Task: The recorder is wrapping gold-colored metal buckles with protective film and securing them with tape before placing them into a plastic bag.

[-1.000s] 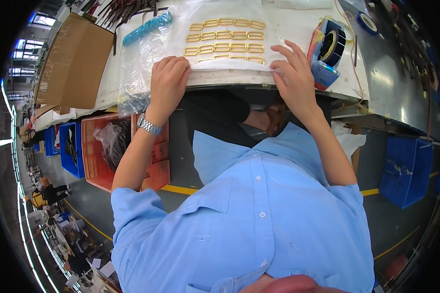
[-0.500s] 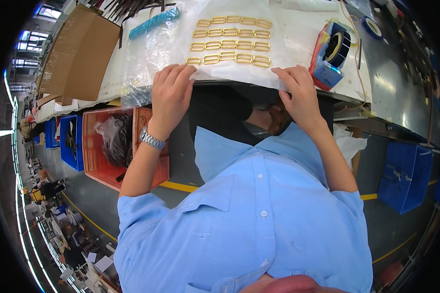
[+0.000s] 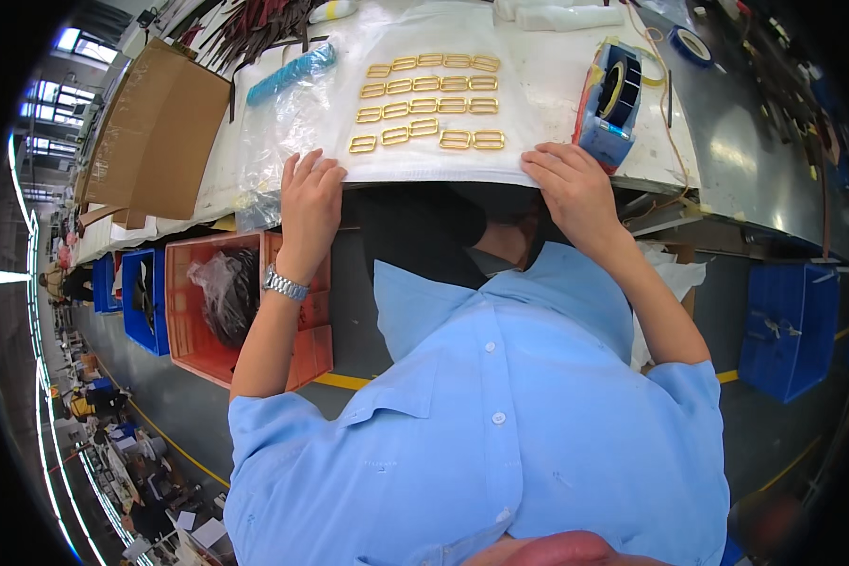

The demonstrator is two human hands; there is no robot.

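Several gold slide buckles lie in four rows on a thin white sheet, whose near edge runs along the table's front edge. My left hand is at the sheet's near left corner, fingertips closed on its edge, thumb hidden from view. At the near right corner, my right hand has its fingers bent over the edge and pinches it. No buckle touches either hand. In the nearest row a gap parts two buckles on the right from the others.
A blue tape dispenser stands close by my right hand. Clear plastic film and a teal wrapped bundle lie left of the sheet. A cardboard box is farther left. An orange crate sits below the table.
The sheet's near edge has become straighter, and my hands are slightly farther apart along it. A gap has opened in the nearest buckle row. The whole view has shifted a little.
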